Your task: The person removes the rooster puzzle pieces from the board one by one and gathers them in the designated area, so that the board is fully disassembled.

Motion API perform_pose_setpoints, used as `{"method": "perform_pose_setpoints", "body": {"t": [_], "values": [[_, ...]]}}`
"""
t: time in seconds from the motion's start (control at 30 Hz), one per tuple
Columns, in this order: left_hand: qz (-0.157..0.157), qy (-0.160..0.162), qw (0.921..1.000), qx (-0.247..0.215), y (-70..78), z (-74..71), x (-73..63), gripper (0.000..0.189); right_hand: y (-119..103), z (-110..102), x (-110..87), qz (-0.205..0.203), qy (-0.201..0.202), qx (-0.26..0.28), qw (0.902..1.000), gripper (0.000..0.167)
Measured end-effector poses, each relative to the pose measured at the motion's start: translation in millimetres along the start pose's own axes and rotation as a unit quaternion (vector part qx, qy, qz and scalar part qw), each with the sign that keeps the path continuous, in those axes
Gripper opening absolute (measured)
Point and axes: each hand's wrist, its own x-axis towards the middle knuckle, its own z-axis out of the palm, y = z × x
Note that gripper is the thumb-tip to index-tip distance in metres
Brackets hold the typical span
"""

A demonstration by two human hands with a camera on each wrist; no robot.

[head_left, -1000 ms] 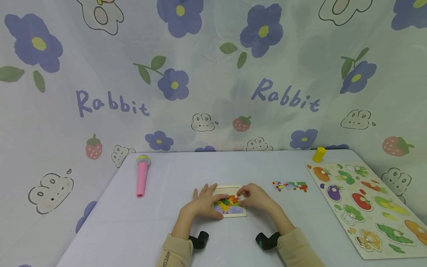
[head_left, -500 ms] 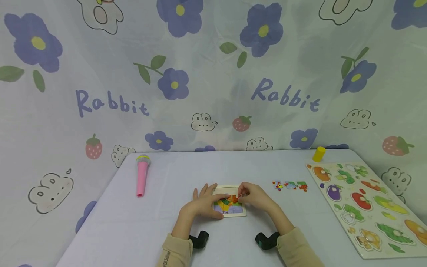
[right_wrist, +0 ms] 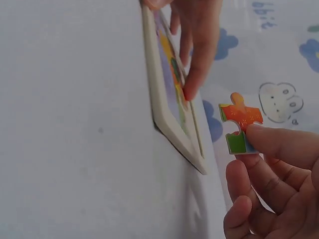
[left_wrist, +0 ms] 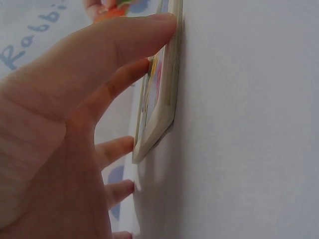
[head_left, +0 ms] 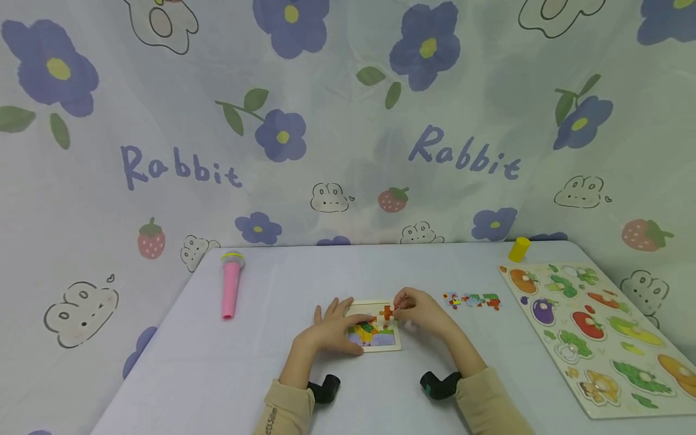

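Observation:
A small jigsaw tray (head_left: 380,348) with a pale wooden rim lies mid-table, its lower part filled with yellow, green and purple pieces. My left hand (head_left: 328,332) rests on its left side: the thumb presses the near rim (left_wrist: 160,112), and the outstretched index finger touches the puzzle surface. Over the tray's far right part, my right hand (head_left: 421,311) pinches an orange and green jigsaw piece (right_wrist: 244,117) between thumb and fingers. In the right wrist view this piece is raised, apart from the tray, with its printed side showing.
Several loose jigsaw pieces (head_left: 492,301) lie right of the tray. Farther right is a large vegetable peg board (head_left: 571,362), with a yellow cylinder (head_left: 519,249) behind it. A pink toy microphone (head_left: 231,290) lies at the left. A printed cloth (head_left: 348,121) hangs behind the table.
My right hand has drawn the pinched piece up and slightly away from the filled part of the puzzle, so more of the piece shows. My left hand has stayed in place.

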Motion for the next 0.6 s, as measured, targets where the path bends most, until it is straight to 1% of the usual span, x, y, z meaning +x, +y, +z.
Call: {"method": "perform_pose_setpoints", "body": {"t": [0.1,0.23,0.37,0.47,0.6], "values": [[-0.002,0.0,1.0,0.003,0.8,-0.4,-0.1,0.061,1.2,-11.2,-0.6,0.016,0.017,0.021,0.9995,0.015],[-0.002,0.0,1.0,0.006,1.7,-0.8,-0.3,0.061,2.1,-27.4,-3.3,0.023,0.028,0.043,0.9984,0.021],[-0.002,-0.001,1.0,0.004,0.9,0.4,0.3,0.061,4.5,-42.5,-6.6,0.02,0.043,0.047,0.9978,0.027],[0.001,0.0,1.0,-0.001,0.8,0.1,-0.1,0.062,6.9,-52.2,-8.8,0.02,0.056,0.048,0.9971,0.027],[0.006,0.002,1.0,-0.004,0.2,-0.2,-0.8,0.065,11.2,-62.9,-12.0,0.026,0.061,0.049,0.9966,0.027]]}}
